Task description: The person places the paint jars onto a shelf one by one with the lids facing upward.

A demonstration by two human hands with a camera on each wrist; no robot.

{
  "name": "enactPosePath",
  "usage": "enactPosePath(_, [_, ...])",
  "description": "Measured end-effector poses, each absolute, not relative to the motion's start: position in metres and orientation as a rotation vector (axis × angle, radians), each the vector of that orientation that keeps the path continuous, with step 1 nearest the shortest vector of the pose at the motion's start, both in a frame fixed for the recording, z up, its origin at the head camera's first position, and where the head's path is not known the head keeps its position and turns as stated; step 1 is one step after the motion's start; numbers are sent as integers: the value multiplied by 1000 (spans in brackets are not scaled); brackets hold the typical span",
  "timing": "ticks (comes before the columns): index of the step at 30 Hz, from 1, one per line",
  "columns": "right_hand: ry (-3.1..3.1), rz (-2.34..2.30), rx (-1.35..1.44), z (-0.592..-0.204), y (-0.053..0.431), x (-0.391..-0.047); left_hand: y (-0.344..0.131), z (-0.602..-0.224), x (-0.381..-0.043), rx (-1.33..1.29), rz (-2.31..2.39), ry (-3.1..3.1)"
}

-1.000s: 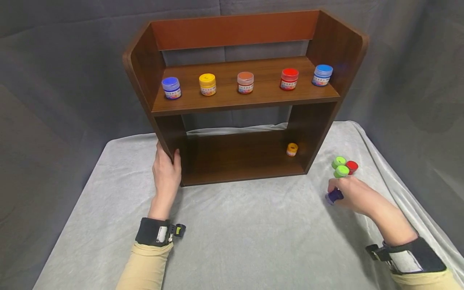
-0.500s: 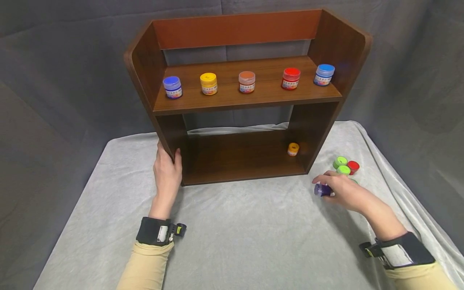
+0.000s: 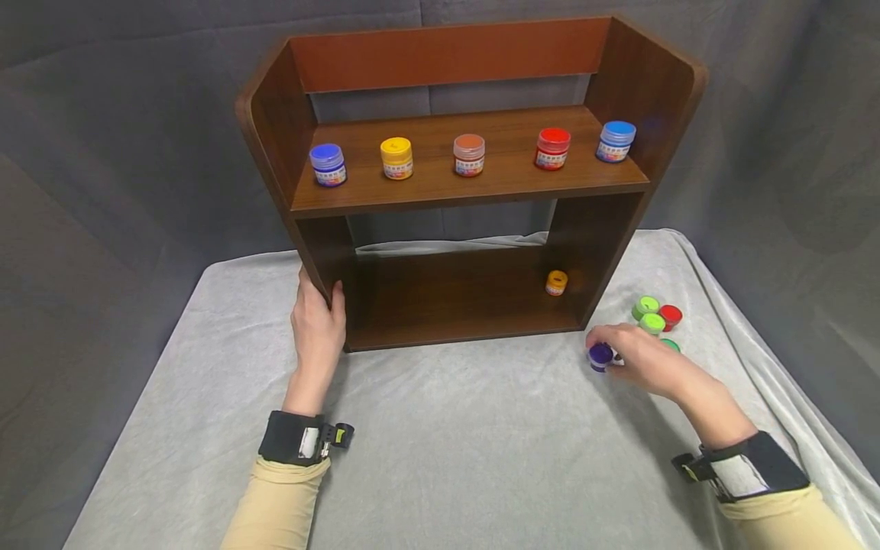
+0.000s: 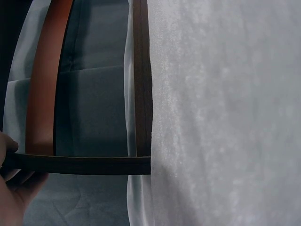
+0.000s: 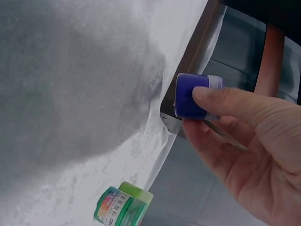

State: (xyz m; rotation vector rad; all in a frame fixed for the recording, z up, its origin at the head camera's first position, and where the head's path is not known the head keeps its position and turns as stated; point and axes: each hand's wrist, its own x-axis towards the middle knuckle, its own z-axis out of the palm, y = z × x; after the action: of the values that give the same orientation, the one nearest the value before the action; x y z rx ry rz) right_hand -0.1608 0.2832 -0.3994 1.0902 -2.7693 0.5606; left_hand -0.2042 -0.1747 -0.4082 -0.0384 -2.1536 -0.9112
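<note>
Our left hand (image 3: 318, 325) grips the shelf (image 3: 457, 302), right hand (image 3: 642, 357) pinches the purple jar (image 3: 600, 354); we'd want it level, tbh.

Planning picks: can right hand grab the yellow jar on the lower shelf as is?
Probably not: the right hand holds the purple jar, so its grip is taken. Otherwise the way looks free: the lower shelf is open in front of the yellow jar.

It's eleven small, round plastic paint jars (image 3: 601, 356): two each in lime green, red, blue and yellow, one each in green, rusty brown and purple! One brown wooden bookshelf (image 3: 447, 202), two bare hands (image 3: 318, 325)!
</note>
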Motion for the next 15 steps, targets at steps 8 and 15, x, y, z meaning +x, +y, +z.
enactPosePath(8, [-2816,538,1036,-402,279,-162,-175,-408,-205,-39,-911,-2155])
enactPosePath(15, [-2850,510,1026,-407,275,-167,-175,-408,-205,-46,-904,-2150])
